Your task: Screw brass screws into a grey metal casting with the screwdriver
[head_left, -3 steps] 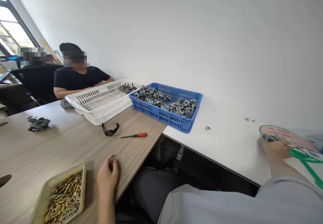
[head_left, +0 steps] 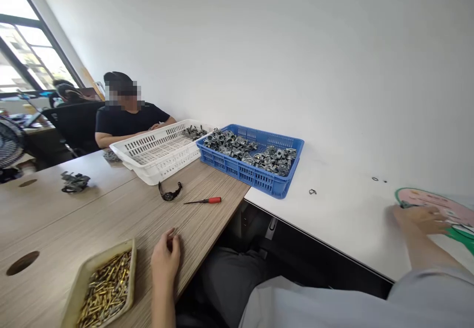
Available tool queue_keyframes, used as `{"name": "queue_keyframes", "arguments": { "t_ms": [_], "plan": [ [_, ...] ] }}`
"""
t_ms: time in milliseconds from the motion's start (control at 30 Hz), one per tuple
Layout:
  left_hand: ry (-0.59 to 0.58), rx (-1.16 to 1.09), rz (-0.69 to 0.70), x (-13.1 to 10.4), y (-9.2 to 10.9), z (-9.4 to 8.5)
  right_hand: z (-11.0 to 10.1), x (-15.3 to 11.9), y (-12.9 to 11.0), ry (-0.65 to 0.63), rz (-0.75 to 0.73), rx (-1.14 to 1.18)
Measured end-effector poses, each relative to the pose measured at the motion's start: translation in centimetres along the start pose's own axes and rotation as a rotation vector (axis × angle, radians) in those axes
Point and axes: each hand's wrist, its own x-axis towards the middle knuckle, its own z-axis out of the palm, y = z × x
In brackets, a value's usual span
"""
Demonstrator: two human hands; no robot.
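**Two hands apart on a long tabletop**

The left hand rests on the wooden tabletop near its front edge, fingers curled loosely inward, thumb near the fingertips; whether they pinch anything small cannot be told. Just left of it sits a beige tray filled with brass screws.

The right hand reaches far to the right across the white tabletop, palm down, fingers spread flat onto the edge of a round pink fan with a green rim. A small grey part lies at the fingertips; whether the hand grips it cannot be told.

Further back on the wood lie a red-handled screwdriver and a black watch, near each other. Behind them stand a white basket and, touching its right side, a blue basket heaped with metal parts. A tiny black ring lies on the white surface beside the blue basket.

A person in a black shirt sits at the far end, behind the white basket
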Motion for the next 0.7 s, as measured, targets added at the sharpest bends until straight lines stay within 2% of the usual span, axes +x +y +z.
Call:
{"name": "queue_keyframes", "arguments": {
  "t_ms": [33, 67, 100, 167, 233, 367, 467, 533, 600, 700],
  "plan": [
    [0.006, -0.010, 0.000, 0.0, 0.1, 0.0, 1.3, 0.2, -1.1, 0.007, 0.081, -0.023],
    [0.011, -0.018, 0.002, 0.0, 0.1, -0.1, 2.6, 0.3, -2.7, -0.006, 0.080, -0.029],
    [0.016, -0.023, 0.006, 0.0, 0.1, -0.1, 3.9, 0.2, -5.0, -0.030, 0.016, -0.017],
    [0.024, -0.026, 0.018, 0.0, -0.1, -0.1, 6.5, -0.7, -10.8, -0.089, -0.145, 0.012],
    [0.020, -0.022, 0.024, 0.0, -0.2, -0.1, 9.0, -3.0, -17.9, -0.172, -0.301, 0.058],
    [0.026, -0.020, 0.014, -0.2, -0.2, -0.3, 13.0, -11.1, -32.2, -0.419, -0.655, 0.285],
    [0.044, -0.011, 0.013, -0.4, 0.3, -0.6, 15.2, -18.7, -40.6, -0.737, -0.852, 0.403],
    [0.060, 0.002, 0.016, -0.6, 0.6, -0.8, 16.5, -23.4, -44.7, -0.991, -0.953, 0.387],
    [0.067, 0.015, 0.013, -0.8, 0.9, -0.9, 17.6, -27.3, -47.5, -1.189, -1.027, 0.279],
    [0.082, 0.032, 0.003, -0.9, 0.9, -0.9, 19.3, -31.3, -49.1, -1.330, -1.053, 0.208]
  ]
}}
